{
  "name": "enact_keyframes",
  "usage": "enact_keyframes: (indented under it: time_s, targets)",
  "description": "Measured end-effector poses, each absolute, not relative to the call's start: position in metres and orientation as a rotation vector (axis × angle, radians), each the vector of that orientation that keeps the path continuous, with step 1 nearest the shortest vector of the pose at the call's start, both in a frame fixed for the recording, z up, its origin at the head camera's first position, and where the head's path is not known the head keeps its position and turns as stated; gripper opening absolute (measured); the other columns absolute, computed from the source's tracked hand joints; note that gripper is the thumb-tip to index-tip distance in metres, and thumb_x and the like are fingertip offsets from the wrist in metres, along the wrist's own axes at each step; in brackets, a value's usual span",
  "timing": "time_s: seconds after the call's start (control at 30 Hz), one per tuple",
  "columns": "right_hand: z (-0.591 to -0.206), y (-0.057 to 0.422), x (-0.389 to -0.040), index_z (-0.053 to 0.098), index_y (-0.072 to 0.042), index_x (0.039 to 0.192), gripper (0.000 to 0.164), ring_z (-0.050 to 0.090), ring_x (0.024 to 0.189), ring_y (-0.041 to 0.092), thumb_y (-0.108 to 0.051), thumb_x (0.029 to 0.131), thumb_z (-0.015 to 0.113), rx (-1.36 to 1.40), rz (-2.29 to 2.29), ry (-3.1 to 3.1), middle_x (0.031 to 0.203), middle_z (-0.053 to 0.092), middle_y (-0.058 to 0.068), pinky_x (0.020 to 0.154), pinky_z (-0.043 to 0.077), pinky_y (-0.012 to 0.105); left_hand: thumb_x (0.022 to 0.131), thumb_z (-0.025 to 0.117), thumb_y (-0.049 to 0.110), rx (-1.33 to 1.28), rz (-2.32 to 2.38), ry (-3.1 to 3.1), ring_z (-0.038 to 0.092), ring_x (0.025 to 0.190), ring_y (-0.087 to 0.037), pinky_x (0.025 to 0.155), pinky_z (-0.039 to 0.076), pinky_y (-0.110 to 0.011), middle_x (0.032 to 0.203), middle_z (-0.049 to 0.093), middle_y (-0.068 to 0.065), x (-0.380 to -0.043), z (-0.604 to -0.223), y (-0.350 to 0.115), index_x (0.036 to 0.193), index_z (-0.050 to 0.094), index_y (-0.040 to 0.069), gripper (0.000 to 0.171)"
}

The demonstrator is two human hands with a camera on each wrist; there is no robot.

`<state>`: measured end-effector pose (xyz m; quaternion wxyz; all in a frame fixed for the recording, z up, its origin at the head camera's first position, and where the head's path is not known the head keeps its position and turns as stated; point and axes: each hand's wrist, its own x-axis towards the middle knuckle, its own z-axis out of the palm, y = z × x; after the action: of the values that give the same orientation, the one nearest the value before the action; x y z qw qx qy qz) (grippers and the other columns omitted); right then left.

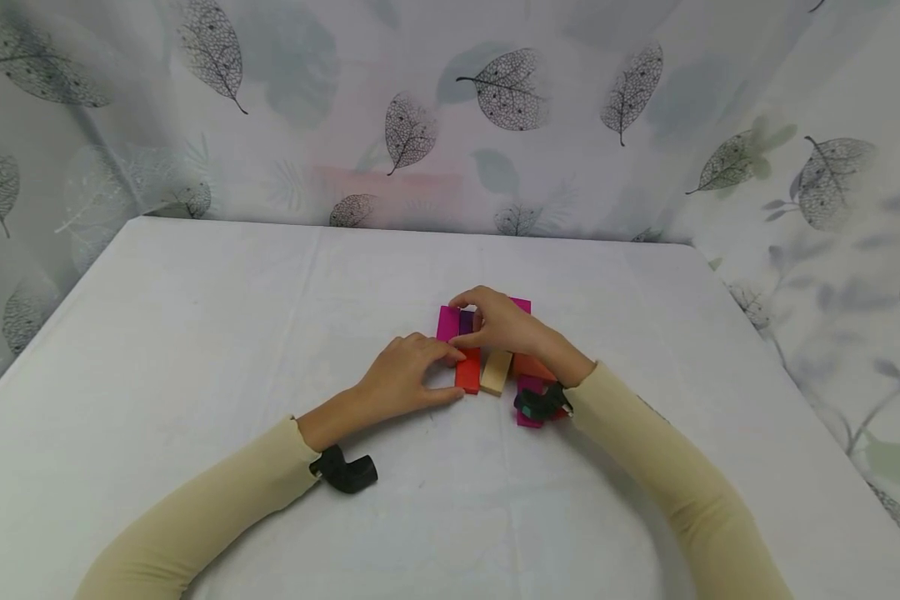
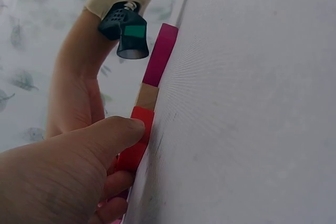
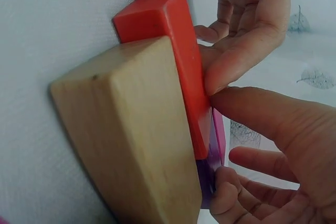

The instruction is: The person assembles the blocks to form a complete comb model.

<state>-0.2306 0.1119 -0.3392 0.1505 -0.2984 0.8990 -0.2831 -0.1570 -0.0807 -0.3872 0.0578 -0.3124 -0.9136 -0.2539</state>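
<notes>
A red block (image 1: 467, 377) lies flat on the white table, with a pale wooden block (image 1: 496, 372) along its right side. My left hand (image 1: 397, 379) pinches the red block, thumb on its near end and forefinger by its far part, as the right wrist view also shows. Beyond it, a dark purple block (image 1: 467, 322) sits beside a magenta block (image 1: 447, 323). My right hand (image 1: 506, 325) reaches over from the right, thumb and fingers about the purple block (image 3: 206, 182). Its thumb tip meets the left forefinger by the red block (image 3: 184, 66). The right hand partly hides the far blocks.
An orange block (image 1: 532, 367) and another magenta block (image 1: 528, 418) lie under the right wrist, partly covered by its black camera (image 1: 542, 403). One more magenta piece (image 1: 522, 305) shows behind the right hand. A leaf-patterned curtain (image 1: 412, 133) hangs behind the white table (image 1: 232, 333).
</notes>
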Motion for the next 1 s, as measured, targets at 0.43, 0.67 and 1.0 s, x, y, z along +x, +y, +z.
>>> enact_keyframes:
  time_s: [0.43, 0.67, 1.0]
  targets:
    - [-0.3404, 0.1060, -0.2354, 0.053, -0.002, 0.135, 0.059, 0.050, 0.077, 0.017, -0.021, 0.084, 0.077, -0.835, -0.763, 2.571, 0.127, 0.055, 0.014, 0.069, 0.043, 0.025, 0.081, 0.077, 0.036, -0.943, -0.769, -2.756, 0.060, 0.102, -0.018, 0.086, 0.046, -0.038, 0.104, 0.070, 0.002, -0.1575, -0.3881, -0.0821, 0.114, 0.068, 0.013, 0.041]
    - [-0.3422, 0.1058, -0.2373, 0.057, -0.002, 0.132, 0.057, 0.050, 0.074, 0.017, -0.021, 0.083, 0.078, -0.851, -0.765, 2.585, 0.119, 0.058, 0.012, 0.066, 0.042, 0.025, 0.081, 0.077, 0.037, -0.943, -0.780, -2.751, 0.059, 0.101, -0.018, 0.085, 0.046, -0.038, 0.104, 0.069, 0.002, -0.1575, -0.3888, -0.0822, 0.114, 0.068, 0.013, 0.042]
    - [-0.3428, 0.1058, -0.2389, 0.059, -0.005, 0.131, 0.056, 0.050, 0.068, 0.016, -0.023, 0.082, 0.079, -0.780, -0.800, 2.606, 0.115, 0.061, 0.010, 0.060, 0.040, 0.024, 0.081, 0.077, 0.038, -0.941, -0.786, -2.768, 0.059, 0.102, -0.018, 0.086, 0.045, -0.038, 0.106, 0.069, 0.002, -0.1572, -0.3889, -0.0807, 0.115, 0.068, 0.014, 0.043]
